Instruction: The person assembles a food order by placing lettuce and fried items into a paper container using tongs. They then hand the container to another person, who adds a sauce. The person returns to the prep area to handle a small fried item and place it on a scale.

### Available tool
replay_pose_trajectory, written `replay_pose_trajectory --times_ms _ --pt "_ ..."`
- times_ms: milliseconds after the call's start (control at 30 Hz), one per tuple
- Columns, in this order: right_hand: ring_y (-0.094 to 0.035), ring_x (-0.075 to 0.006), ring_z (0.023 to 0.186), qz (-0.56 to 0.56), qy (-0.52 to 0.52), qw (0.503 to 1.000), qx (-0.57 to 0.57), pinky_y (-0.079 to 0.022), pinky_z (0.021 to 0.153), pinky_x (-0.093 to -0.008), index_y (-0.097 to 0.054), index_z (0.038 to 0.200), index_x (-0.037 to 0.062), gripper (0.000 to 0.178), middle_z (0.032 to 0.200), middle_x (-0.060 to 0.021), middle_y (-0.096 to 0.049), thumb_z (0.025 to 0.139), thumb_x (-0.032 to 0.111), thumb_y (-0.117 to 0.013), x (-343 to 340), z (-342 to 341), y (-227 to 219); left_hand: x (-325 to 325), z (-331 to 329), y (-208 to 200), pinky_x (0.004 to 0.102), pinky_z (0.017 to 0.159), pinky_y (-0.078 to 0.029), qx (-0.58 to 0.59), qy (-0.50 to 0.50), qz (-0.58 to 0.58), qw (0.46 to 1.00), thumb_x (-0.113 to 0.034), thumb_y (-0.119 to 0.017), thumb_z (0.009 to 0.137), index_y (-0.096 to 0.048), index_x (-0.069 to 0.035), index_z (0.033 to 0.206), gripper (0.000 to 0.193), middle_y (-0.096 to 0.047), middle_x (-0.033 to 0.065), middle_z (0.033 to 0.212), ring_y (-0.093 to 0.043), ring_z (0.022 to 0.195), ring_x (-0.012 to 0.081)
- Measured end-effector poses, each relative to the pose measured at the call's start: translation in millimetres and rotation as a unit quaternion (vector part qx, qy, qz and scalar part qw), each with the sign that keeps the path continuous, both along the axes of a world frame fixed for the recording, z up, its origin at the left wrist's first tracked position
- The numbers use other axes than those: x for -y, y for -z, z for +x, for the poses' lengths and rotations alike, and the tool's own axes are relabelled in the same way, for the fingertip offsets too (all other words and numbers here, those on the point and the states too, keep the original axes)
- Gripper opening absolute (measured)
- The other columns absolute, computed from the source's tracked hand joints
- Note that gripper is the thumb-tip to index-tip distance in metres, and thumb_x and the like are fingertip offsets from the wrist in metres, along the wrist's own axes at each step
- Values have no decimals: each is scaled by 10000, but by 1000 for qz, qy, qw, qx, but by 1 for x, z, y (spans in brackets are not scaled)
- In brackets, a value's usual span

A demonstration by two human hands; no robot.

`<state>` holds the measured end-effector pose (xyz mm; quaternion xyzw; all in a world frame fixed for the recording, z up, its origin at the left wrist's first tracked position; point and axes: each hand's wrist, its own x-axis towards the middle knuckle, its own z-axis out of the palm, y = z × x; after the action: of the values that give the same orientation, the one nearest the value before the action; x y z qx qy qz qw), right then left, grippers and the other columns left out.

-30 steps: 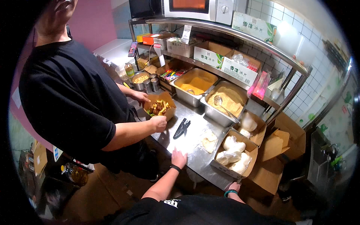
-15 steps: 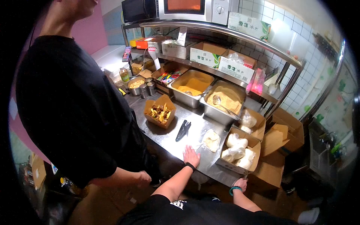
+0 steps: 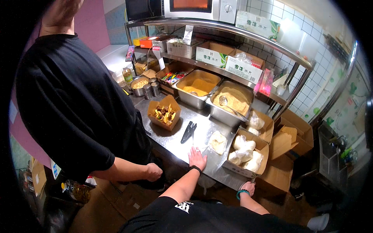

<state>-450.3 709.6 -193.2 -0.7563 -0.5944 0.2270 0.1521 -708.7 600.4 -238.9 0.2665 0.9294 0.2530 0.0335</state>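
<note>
My left hand (image 3: 197, 158) lies flat on the steel table (image 3: 211, 165) at its near edge, fingers stretched out. Just beyond its fingertips lies a black clip-like tool (image 3: 189, 132), and to the right a flat clear bag with something pale in it (image 3: 218, 142). Farther right, my right hand (image 3: 248, 188) is closed round the table's near corner. Directly above that hand stands an open cardboard box (image 3: 241, 170) of white bagged bundles (image 3: 253, 160). An open brown paper food box (image 3: 173, 123) of fries and dark pieces sits farther back.
At the back are a steel pan of orange powder (image 3: 206, 87) and a steel pan of tan crumbs (image 3: 237, 98) with a ladle. A shelf (image 3: 186, 59) runs above them. A co-worker in black (image 3: 77, 101) stands close on the left. Cardboard boxes (image 3: 278, 174) fill the right side.
The co-worker's body has shifted, and their lowered hand has risen and come slightly right. My hands keep their places on the table; the view has moved a little.
</note>
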Motion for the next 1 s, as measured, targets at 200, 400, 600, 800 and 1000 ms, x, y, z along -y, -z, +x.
replay_pose_trajectory --times_ms 200,400,600,800,1000 --pt "-539 -364 853 -11 7 1000 -3 -423 739 -436 -492 963 -17 328 898 -210 -573 802 235 -358 -12 5 12 -7 5 -9 439 998 -130 -24 0 0 1000 -418 -432 787 -215 43 1267 699 -183 244 1317 -169 1239 313" --pt "-534 -366 866 -15 -20 1000 4 -418 748 -434 -491 966 -19 333 910 -220 -567 808 240 -353 -12 6 14 -7 3 -4 433 995 -144 -57 -9 -22 998 -417 -425 791 -223 35 1267 687 -185 242 1317 -180 1235 310" --pt "-525 -377 879 -23 -19 999 -18 -413 758 -433 -523 929 -21 336 920 -225 -562 812 236 -341 1 4 -9 -6 1 5 431 993 -150 -103 -13 -41 994 -411 -410 800 -219 28 1271 672 -168 240 1324 -175 1237 310" --pt "-526 -380 879 -30 -61 998 8 -416 764 -428 -559 894 -31 350 929 -231 -560 809 224 -336 0 7 -15 -6 3 0 426 988 -164 -42 -6 -16 999 -414 -405 803 -206 15 1280 672 -151 236 1331 -167 1240 308" --pt "-543 -373 849 -15 -108 992 64 -432 741 -425 -585 830 -37 345 895 -235 -567 803 209 -344 -8 10 -4 -4 4 -5 423 978 -185 -21 1 -19 1000 -412 -409 804 -208 2 1283 665 -150 234 1332 -175 1241 295"
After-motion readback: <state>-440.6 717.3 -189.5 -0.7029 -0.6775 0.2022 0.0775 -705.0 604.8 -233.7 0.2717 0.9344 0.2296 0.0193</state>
